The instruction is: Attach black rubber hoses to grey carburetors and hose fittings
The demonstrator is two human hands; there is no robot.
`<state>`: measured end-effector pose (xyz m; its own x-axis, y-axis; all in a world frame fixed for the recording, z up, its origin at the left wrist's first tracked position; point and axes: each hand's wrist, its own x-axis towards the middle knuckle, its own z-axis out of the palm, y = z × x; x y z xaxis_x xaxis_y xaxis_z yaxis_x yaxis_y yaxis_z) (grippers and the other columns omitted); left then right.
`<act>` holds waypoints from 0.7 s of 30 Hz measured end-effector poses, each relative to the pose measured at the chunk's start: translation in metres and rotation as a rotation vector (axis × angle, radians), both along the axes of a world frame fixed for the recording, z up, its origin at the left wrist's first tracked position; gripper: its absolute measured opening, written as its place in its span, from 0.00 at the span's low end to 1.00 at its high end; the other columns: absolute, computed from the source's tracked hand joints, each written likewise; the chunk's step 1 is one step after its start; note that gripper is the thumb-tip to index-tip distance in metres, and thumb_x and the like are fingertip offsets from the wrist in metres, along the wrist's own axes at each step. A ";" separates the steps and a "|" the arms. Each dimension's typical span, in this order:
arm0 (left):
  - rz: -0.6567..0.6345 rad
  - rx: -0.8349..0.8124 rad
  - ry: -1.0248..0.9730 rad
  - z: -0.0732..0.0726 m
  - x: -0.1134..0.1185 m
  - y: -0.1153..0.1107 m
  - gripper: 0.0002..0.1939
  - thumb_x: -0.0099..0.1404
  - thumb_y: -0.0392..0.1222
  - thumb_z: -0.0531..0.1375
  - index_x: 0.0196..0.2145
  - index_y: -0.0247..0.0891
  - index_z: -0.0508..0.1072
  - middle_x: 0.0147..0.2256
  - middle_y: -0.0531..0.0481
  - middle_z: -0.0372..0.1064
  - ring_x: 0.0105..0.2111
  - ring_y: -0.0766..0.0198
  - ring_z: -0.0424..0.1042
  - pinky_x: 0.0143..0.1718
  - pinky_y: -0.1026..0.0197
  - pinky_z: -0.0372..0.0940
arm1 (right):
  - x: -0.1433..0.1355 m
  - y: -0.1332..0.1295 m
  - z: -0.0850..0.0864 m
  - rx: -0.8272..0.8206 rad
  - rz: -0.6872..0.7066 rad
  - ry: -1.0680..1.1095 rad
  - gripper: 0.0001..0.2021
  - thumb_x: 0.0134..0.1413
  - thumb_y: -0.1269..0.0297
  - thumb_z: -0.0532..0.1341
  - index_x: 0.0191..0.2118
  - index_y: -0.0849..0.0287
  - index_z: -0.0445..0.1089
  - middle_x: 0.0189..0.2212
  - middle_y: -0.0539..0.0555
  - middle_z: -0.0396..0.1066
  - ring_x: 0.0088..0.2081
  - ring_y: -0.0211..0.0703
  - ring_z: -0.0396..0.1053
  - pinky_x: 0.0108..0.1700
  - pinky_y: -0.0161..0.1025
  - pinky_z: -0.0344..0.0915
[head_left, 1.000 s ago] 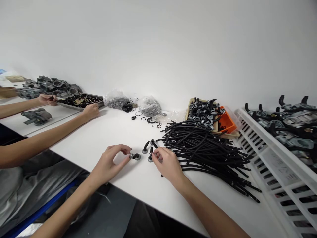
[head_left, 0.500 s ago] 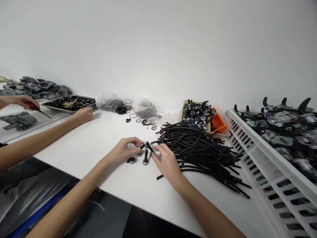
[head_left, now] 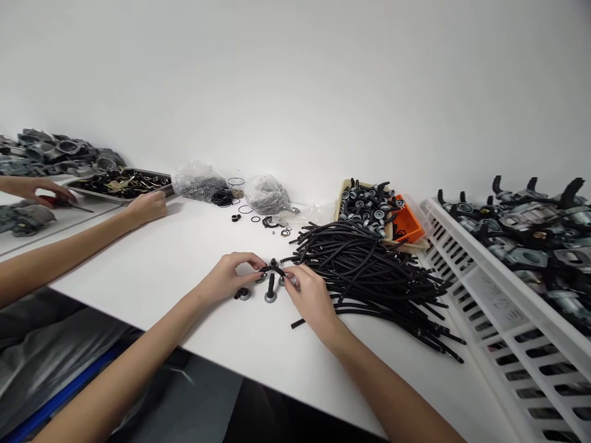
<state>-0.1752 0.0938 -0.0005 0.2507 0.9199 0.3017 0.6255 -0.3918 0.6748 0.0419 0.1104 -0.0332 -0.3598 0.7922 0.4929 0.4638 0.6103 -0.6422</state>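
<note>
Pinching w/ L hand (head_left: 232, 275) a blk tube pc (head_left: 265, 269), & w/ R hand (head_left: 310, 293) another blk tube (head_left: 279, 271) just beside, mid white surface (head_left: 221, 332); can't tell if touching. Seen betw. hands, nearer front edge: blk fitting w/ gry base (head_left: 270, 290). Just by L hand: sim. fitting (head_left: 244, 294). Heaped to R: blk hoses (head_left: 364, 264), near white crate (head_left: 503, 301). Behind hoses: beige tray (head_left: 340, 208) of fittings, orange bin (head_left: 407, 216). Far L: co-worker's hand (head_left: 48, 187) w/ screwdriver (head_left: 50, 200).
</note>
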 end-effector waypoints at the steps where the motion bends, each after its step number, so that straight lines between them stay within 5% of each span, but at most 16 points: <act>1: -0.001 0.004 0.001 0.000 0.000 0.000 0.06 0.62 0.44 0.61 0.36 0.41 0.75 0.35 0.49 0.76 0.37 0.59 0.74 0.43 0.54 0.69 | 0.000 0.000 0.000 0.002 -0.001 -0.002 0.09 0.55 0.76 0.60 0.40 0.59 0.74 0.34 0.53 0.74 0.28 0.40 0.70 0.35 0.37 0.67; 21: 0.004 0.023 0.012 -0.004 0.000 0.002 0.07 0.63 0.44 0.60 0.38 0.41 0.75 0.38 0.49 0.76 0.39 0.59 0.75 0.44 0.55 0.68 | -0.001 0.000 0.002 0.010 -0.018 -0.027 0.10 0.57 0.75 0.59 0.42 0.59 0.74 0.37 0.55 0.75 0.29 0.42 0.71 0.37 0.38 0.69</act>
